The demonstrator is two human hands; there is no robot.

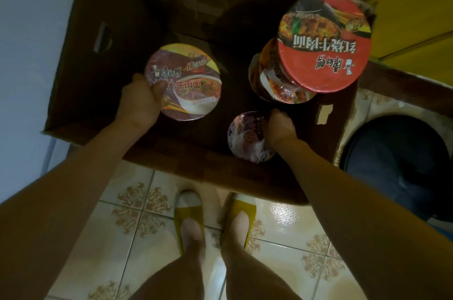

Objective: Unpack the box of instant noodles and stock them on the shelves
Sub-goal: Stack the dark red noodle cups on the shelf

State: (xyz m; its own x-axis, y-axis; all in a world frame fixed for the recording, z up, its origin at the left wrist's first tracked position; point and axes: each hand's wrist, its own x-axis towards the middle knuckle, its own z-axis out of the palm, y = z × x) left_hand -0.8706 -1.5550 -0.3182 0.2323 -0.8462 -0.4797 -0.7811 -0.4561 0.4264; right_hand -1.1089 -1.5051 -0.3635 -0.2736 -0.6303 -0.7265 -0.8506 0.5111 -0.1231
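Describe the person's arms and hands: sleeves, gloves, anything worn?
Left hand and right hand are bare: no gloves, rings, watch or bands visible. Left forearm and right forearm are uncovered too, with no sleeve in frame.

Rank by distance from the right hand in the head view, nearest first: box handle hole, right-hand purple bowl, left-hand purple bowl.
1. right-hand purple bowl, gripped by the right hand itself.
2. left-hand purple bowl, to the left, held by the left hand.
3. box handle hole, far left wall.
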